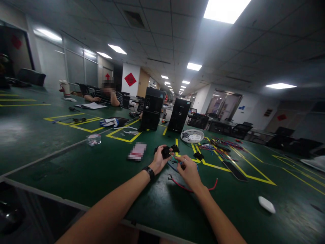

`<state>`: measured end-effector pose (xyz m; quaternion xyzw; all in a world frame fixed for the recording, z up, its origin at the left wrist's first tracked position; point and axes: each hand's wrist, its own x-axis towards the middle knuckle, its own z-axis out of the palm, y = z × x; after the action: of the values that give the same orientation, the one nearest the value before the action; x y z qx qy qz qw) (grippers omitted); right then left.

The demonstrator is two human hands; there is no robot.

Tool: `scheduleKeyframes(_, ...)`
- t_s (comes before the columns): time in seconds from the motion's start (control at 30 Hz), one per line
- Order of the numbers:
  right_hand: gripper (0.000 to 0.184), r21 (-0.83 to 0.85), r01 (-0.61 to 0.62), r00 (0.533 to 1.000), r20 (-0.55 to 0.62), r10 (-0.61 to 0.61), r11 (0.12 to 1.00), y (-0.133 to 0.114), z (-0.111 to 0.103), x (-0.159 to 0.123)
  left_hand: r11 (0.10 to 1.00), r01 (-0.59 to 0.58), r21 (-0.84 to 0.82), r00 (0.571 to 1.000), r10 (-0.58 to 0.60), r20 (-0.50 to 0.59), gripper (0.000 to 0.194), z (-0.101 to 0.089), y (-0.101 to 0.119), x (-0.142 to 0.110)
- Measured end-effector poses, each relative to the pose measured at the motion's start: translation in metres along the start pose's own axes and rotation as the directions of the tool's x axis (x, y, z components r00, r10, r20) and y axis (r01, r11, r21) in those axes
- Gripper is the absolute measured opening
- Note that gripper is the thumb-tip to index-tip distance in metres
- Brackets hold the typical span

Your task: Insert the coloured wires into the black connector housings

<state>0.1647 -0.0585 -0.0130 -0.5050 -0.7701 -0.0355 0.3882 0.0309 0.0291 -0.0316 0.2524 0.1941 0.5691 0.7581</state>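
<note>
Over the near middle of the green table, my left hand is closed around a small rounded black part whose exact kind I cannot make out. My right hand faces it, fingers pinching a thin green wire that reaches toward the black part. Whether the wire's end sits inside the part is too small to tell. A blue wire curves below the fingers. Under my right wrist lies a red cable. More small black pieces rest just beyond my hands.
A white round basket and bundles of coloured wires lie to the right. Two black computer towers stand behind. A phone-shaped item, a clear box and a white case surround my workspace. A person sits across at left.
</note>
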Motion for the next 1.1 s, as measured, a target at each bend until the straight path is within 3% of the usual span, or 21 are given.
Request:
scheduleKeyframes(0.3, 0.032, -0.008, 0.065, 0.996, 0.068, -0.064, 0.998, 0.002, 0.006, -0.002, 0.994, -0.011, 0.105, 0.998, 0.005, 0.064, 0.020, 0.000, -0.003, -0.004)
scheduleKeyframes(0.47, 0.031, -0.014, 0.080, 0.995, 0.066, -0.079, 0.997, 0.003, 0.006, -0.002, 0.957, -0.097, 0.272, 0.987, 0.057, 0.150, 0.059, 0.000, -0.002, -0.009)
scheduleKeyframes(0.6, 0.031, 0.014, 0.106, 0.992, 0.065, -0.106, 0.994, 0.001, 0.002, -0.001, 0.892, -0.223, 0.393, 0.967, 0.151, 0.205, 0.070, -0.004, -0.003, -0.008)
scheduleKeyframes(0.83, 0.023, -0.006, 0.028, 0.999, 0.029, -0.028, 1.000, 0.002, -0.006, 0.002, 0.815, -0.320, 0.483, 0.943, 0.225, 0.245, 0.067, -0.010, -0.003, -0.005)
scheduleKeyframes(1.03, 0.031, -0.048, -0.028, 0.976, 0.212, 0.038, 0.998, -0.001, 0.003, -0.002, 0.880, -0.214, 0.424, 0.960, 0.110, 0.256, 0.041, -0.003, 0.004, -0.007)
scheduleKeyframes(1.1, 0.031, -0.028, -0.036, 0.968, 0.246, 0.042, 0.999, -0.006, 0.002, -0.003, 0.868, -0.236, 0.437, 0.961, 0.141, 0.238, 0.036, -0.004, 0.008, -0.006)
